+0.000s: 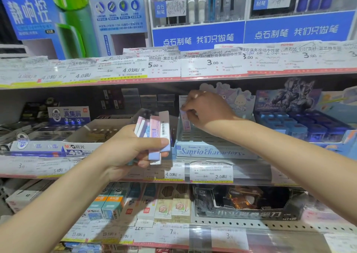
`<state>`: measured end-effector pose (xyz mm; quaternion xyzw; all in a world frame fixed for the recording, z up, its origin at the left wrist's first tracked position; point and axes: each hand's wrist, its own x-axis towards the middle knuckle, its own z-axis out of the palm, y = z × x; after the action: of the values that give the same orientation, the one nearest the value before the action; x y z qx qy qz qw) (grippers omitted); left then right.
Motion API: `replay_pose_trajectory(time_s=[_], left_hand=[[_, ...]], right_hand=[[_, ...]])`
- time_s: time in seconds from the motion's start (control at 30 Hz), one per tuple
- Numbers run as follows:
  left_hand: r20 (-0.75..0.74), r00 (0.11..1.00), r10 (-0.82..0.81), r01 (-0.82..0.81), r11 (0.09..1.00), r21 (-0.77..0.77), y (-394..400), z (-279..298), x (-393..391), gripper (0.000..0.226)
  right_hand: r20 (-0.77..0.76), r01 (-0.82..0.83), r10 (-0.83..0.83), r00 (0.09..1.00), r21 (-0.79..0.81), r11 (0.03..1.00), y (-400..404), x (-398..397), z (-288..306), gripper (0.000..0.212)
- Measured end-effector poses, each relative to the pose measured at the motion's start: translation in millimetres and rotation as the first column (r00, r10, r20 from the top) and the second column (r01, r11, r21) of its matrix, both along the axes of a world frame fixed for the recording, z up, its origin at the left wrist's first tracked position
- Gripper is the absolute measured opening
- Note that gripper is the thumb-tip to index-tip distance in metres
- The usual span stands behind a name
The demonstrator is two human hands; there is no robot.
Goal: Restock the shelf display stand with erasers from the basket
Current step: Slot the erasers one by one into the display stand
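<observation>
My left hand (129,148) grips a fanned bunch of several slim pastel erasers (154,132), pink, white and lilac, in front of the middle shelf. My right hand (206,111) reaches over the pale blue "Sanrio characters" display stand (212,151) and pinches one pink eraser (185,120) standing upright at the stand's back left corner. The stand's slotted tray shows many empty slots in front of that eraser. No basket is in view.
An M&G 4B eraser box (81,146) sits left of the stand, and a blue box of small blue items (301,127) sits on its right. The upper shelf edge with price tags (193,67) overhangs my right hand. Pencil boxes (135,206) fill the lower shelf.
</observation>
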<state>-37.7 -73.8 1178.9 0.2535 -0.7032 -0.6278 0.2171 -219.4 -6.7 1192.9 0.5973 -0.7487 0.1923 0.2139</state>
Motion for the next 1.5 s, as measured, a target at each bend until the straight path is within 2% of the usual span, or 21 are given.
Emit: replay_pose_trajectory(time_s=[0.23, 0.43, 0.5, 0.57, 0.63, 0.7, 0.8, 0.93, 1.13, 1.27, 1.33, 1.37, 1.43, 1.5], left_hand=[[-0.022, 1.000, -0.006, 0.007, 1.000, 0.012, 9.9, -1.1, -3.6, 0.008], [-0.037, 0.999, -0.036, 0.038, 0.998, 0.048, 18.1, -3.1, -10.5, 0.009], [-0.035, 0.998, -0.056, 0.059, 0.994, 0.090, 18.6, -3.4, -12.5, 0.009], [-0.041, 0.997, -0.058, 0.063, 0.989, 0.133, 18.9, -3.7, -14.5, 0.012], [-0.057, 0.997, -0.050, 0.059, 0.981, 0.183, 19.2, -3.0, -16.6, 0.014], [-0.059, 0.997, -0.049, 0.061, 0.972, 0.225, 18.4, -1.6, -18.5, 0.013], [-0.022, 0.998, -0.052, 0.056, 0.961, 0.272, 12.9, 1.0, -18.9, 0.008], [0.049, 0.994, -0.096, 0.076, 0.948, 0.310, 4.6, 6.3, -17.4, 0.005], [0.078, 0.978, -0.191, 0.144, 0.902, 0.408, -5.6, 12.6, -8.4, 0.010], [0.040, 0.973, -0.226, 0.181, 0.863, 0.471, -18.5, 9.3, -1.9, 0.016], [0.017, 0.971, -0.238, 0.200, 0.852, 0.484, -23.9, 7.3, -0.2, 0.026], [0.006, 0.971, -0.240, 0.208, 0.851, 0.483, -25.1, 7.6, 0.9, 0.021], [-0.022, 0.972, -0.236, 0.217, 0.853, 0.475, -29.3, 8.1, 2.1, 0.003], [-0.030, 0.971, -0.235, 0.224, 0.870, 0.438, -35.9, 7.5, 3.7, 0.017]], right_hand=[[0.053, 0.071, -0.076, 0.996, 0.078, 0.994, 4.8, -0.5, 1.2, 0.033], [0.050, 0.041, -0.050, 0.998, 0.161, 0.986, 10.4, -1.3, 4.4, 0.039], [0.016, 0.045, -0.049, 0.999, 0.188, 0.981, 16.0, -0.7, 5.1, 0.044], [-0.038, 0.040, -0.035, 0.999, 0.148, 0.988, 23.9, 0.5, 1.8, 0.048], [-0.083, -0.067, 0.066, 0.994, -0.008, 0.998, 33.6, 2.9, -3.4, 0.048], [-0.158, -0.253, 0.234, 0.959, -0.114, 0.961, 42.5, 4.9, -7.5, 0.041], [-0.234, -0.416, 0.389, 0.891, -0.076, 0.906, 50.8, 8.3, -13.2, 0.034], [-0.222, -0.477, 0.451, 0.865, -0.078, 0.876, 47.6, 16.2, -13.0, 0.022], [-0.261, -0.431, 0.381, 0.887, -0.173, 0.885, 36.8, 33.7, -17.5, 0.005], [-0.294, -0.361, 0.279, 0.914, -0.276, 0.891, 33.1, 45.9, -19.3, 0.007], [-0.294, -0.335, 0.256, 0.921, -0.263, 0.905, 32.7, 49.6, -20.0, 0.009], [-0.296, -0.309, 0.231, 0.927, -0.253, 0.917, 33.3, 50.9, -19.9, 0.011], [-0.258, -0.204, 0.138, 0.956, -0.250, 0.947, 36.9, 49.8, -17.5, 0.018], [-0.114, -0.036, 0.003, 0.993, -0.292, 0.956, 41.7, 45.9, -11.6, 0.023]])
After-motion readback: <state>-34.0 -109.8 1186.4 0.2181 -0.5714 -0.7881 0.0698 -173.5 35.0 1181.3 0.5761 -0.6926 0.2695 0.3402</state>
